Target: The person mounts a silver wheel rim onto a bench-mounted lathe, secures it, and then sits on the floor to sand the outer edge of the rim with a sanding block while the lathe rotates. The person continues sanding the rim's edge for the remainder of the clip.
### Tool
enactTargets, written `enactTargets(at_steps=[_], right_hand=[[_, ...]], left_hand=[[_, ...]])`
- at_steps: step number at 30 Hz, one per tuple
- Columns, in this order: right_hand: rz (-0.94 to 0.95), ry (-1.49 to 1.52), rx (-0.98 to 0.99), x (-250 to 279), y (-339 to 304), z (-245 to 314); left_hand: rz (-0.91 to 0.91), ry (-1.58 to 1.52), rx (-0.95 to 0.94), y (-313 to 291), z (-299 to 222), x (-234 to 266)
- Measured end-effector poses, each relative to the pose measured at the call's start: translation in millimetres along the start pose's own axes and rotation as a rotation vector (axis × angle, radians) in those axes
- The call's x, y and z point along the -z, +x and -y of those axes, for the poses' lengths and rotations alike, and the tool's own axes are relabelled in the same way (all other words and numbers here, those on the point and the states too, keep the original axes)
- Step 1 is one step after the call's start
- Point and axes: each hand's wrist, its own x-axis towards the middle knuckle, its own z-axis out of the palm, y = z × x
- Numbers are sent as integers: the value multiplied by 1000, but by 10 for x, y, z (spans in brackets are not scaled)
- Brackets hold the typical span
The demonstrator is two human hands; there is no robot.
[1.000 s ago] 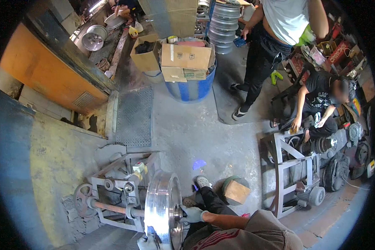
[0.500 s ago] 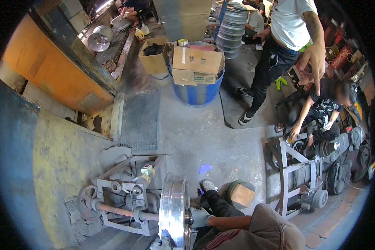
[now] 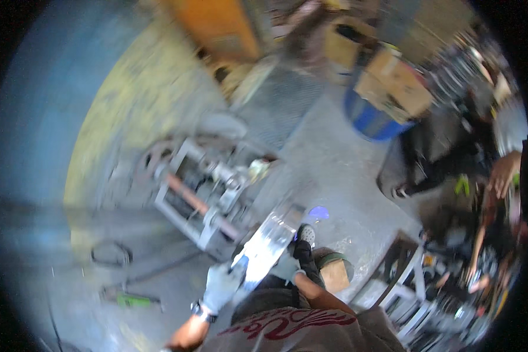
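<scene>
Lower centre, the gloved left hand [image 3: 220, 286] and right hand [image 3: 286, 267] flank a shiny wheel rim [image 3: 271, 239]; blur hides whether their fingers clamp it. A blue drum [image 3: 369, 124] stands upper right.

This is a workshop: a shiny metal wheel [image 3: 270, 243] sits beside a machine [image 3: 182, 222] with a reddish shaft [image 3: 188, 196], another metal frame [image 3: 418, 273] stands across the grey floor [image 3: 352, 170], and blurred, stacked rims [image 3: 454, 76] show beyond a blue drum [image 3: 369, 122] topped by a carton [image 3: 393, 85].
</scene>
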Motion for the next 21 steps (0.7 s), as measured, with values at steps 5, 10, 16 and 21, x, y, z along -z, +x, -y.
enactTargets(at_steps=[5, 10, 16, 21], right_hand=[[239, 141, 181, 512, -158, -383], [-256, -214, -10, 1889, -219, -664], [-589, -289, 604, 3082, 1137, 1483], [-103, -759, 560, 1963, 2132, 2980]], left_hand=[[-18, -7, 26, 1, -66, 27], [-36, -47, -76, -42, 95, -81], [-267, -187, -278, -32, 295, -272], [-204, -211, -275, -66, 287, -260]])
